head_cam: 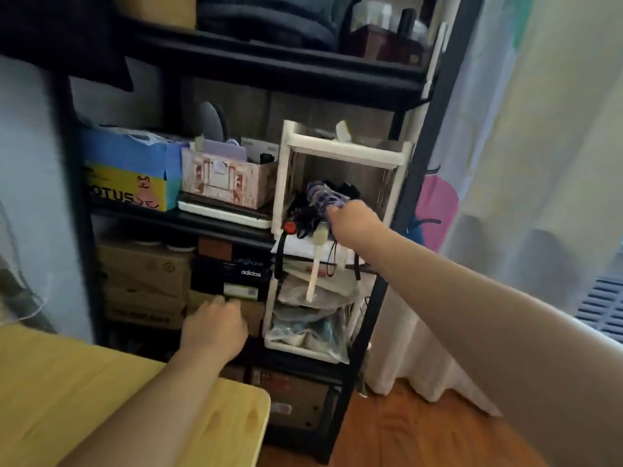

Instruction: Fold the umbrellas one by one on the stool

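- purple patterned folding umbrella [323,197] lies inside the white plastic rack [344,151], long axis pointing toward the right hand [354,222], whose fingers seem to grasp its near end.
- left hand [214,326] hangs low, fingers relaxed, farther away.

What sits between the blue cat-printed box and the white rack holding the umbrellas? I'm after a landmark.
In the head view, a pinkish patterned box on a flat white tray sits between the blue box and the white rack.
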